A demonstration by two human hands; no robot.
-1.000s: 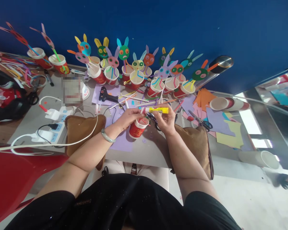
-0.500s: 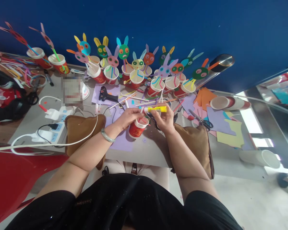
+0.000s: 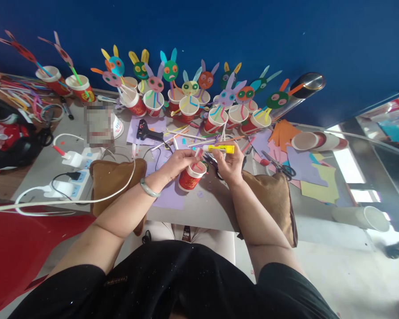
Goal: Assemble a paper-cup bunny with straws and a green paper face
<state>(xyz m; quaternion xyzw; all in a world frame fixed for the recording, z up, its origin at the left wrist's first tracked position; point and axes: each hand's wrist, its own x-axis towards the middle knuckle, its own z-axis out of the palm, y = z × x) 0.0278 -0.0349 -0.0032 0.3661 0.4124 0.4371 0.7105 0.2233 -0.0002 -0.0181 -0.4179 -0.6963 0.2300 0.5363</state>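
Observation:
A red paper cup with a white rim stands on the desk before me, with something reddish inside. My left hand is closed at the cup's upper left edge, pinching a small red-and-white piece whose kind I cannot make out. In my right hand is a yellow marker, held level with its white end toward the left fingers. The two hands are slightly apart. Purple paper lies beneath and left of the cup. Dark-handled scissors lie partly hidden beside my right hand.
Several red cups with paper rabbit heads line the wall. A black glue gun lies behind my left hand, near a power strip. Brown cushions flank my arms. Scissors and coloured paper are at right.
My right hand has shifted slightly right with the yellow marker, widening the gap to my left fingers. My left hand and the cup have hardly moved.

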